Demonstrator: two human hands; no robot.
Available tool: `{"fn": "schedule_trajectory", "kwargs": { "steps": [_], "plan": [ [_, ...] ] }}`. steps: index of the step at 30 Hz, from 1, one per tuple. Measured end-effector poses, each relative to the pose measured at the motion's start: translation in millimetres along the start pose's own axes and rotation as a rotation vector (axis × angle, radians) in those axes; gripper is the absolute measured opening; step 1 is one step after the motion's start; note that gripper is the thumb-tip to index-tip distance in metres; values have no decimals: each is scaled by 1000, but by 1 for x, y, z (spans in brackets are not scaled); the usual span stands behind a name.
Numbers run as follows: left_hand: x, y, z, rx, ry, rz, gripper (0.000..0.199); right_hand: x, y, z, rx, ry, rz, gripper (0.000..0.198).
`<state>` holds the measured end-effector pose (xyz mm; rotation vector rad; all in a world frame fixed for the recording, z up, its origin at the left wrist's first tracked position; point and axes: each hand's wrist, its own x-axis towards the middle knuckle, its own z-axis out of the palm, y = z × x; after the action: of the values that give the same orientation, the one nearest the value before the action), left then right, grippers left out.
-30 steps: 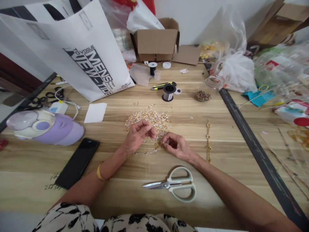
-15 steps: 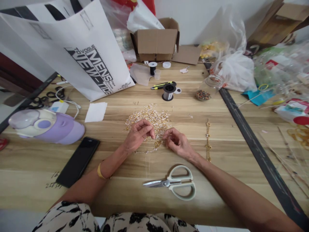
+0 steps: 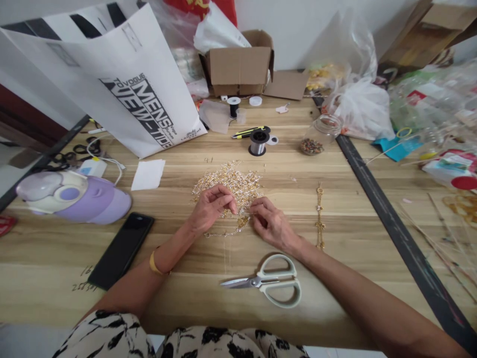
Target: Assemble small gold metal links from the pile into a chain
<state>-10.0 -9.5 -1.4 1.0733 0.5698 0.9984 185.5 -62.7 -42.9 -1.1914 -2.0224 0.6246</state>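
Note:
My left hand (image 3: 213,208) is at the lower left of a heap of gold and clear beads (image 3: 233,179), its thumb and forefinger pinched together. Across a small gap, my right hand (image 3: 274,223) has its fingers curled and closed at the heap's right edge. Whatever lies between the fingertips of either hand is too fine to make out. Just below them a thin strand of beads (image 3: 227,234) curves over the wooden table, with a ring at its left end. Scissors with pale green handles (image 3: 278,281) lie nearer to me, blades pointing left.
A gold charm chain (image 3: 319,219) lies right of my right hand. Beyond the heap are a wire spool (image 3: 258,144), a box cutter (image 3: 246,132) and a jar of beads (image 3: 316,139). A phone (image 3: 121,251), purple bottle (image 3: 89,199) and paper bag (image 3: 122,89) are on the left.
My right hand has rolled slightly, and its fingers have drawn closer together, covering the gap inside them. My left hand keeps nearly the same pinch. The whole view has shifted a little.

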Motion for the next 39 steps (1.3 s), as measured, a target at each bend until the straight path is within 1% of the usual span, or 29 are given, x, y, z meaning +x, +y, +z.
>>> {"fn": "schedule_trajectory", "kwargs": {
  "steps": [2,4,9,13,15,21,25,29,33,39],
  "plan": [
    [0,1,0,-1,11,-9,16,-2,-1,2,-98,-20,-22,24],
    [0,1,0,-3,18,-17,16,-3,-2,2,-141,-41,-37,22],
    [0,1,-1,-4,36,-31,19,-2,-2,1,-136,-76,-38,17],
    [1,-1,-4,1,43,-34,20,-2,-2,1,-133,-69,-14,16],
    [1,-2,-5,9,47,-34,20,-2,-1,1,-113,-57,1,15],
    [1,-6,-8,51,31,-40,19,2,2,-2,66,34,41,9],
    [1,-6,-10,58,14,-34,17,2,4,-2,84,-6,6,11],
    [1,-5,-11,96,20,-40,16,2,1,-5,-5,-100,-39,15],
    [1,-6,-12,167,23,-58,18,3,-7,-10,-165,-201,-54,15],
    [0,-9,-13,309,-18,-56,19,5,-14,-8,-400,-263,-36,15]
  ]
}}
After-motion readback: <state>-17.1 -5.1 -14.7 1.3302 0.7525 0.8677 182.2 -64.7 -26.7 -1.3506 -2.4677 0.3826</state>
